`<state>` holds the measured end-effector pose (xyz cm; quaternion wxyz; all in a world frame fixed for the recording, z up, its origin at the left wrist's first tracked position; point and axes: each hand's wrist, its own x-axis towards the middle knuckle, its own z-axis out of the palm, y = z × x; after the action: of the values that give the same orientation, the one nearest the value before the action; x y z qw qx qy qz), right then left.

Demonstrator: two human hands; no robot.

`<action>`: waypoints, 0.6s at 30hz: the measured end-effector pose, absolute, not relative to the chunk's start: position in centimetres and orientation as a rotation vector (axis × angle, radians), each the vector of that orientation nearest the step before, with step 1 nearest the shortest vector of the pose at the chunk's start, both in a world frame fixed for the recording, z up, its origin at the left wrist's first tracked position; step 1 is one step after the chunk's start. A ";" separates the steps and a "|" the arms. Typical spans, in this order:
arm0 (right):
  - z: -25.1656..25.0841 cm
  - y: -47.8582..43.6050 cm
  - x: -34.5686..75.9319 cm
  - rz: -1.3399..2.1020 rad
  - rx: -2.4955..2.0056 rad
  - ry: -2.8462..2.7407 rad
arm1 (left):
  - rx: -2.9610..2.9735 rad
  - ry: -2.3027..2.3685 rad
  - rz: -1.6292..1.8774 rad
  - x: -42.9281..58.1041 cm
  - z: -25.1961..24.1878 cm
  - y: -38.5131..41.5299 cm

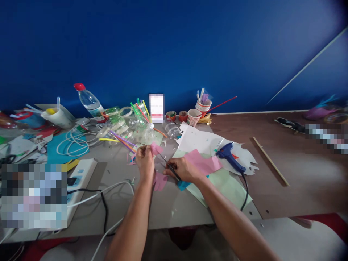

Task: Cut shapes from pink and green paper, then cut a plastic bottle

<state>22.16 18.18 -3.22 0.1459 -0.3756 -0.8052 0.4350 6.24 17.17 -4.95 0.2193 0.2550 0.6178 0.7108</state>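
With the left hand [145, 161] pinching a small pink paper [156, 148] and the right hand [181, 169] gripping scissors [170, 166], the blades could nick the fingers.

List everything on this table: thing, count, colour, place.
pink paper piece: one, pink, pinched in left hand
scissors: one, dark, in right hand
pink sheet: one, pink, right of the hands
green sheet: one, pale green, under right forearm
glue gun: one, blue, on white paper
water bottle: one, clear with red cap, back left
paper cups: stack, white and red, back centre
straws: several, mixed colours, centre left
power strip: one, white, left
wooden stick: one, tan, right
left hand: one, holds paper
right hand: one, holds scissors
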 end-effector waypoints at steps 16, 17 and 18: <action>-4.0 18.2 22.3 1.261 -1.054 -2.296 | 0.637 1.611 2.034 5.7 -6.4 17.7; -4.0 18.2 22.3 1.259 -1.053 -2.299 | 0.635 1.608 2.034 5.7 -6.4 17.7; -4.0 18.2 22.3 1.255 -1.055 -2.300 | 0.630 1.602 2.036 5.7 -6.5 17.7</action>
<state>22.30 18.24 -4.02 0.1579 -0.3688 -0.8041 0.4387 5.65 17.65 -6.48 0.2355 0.2297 0.5838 0.7422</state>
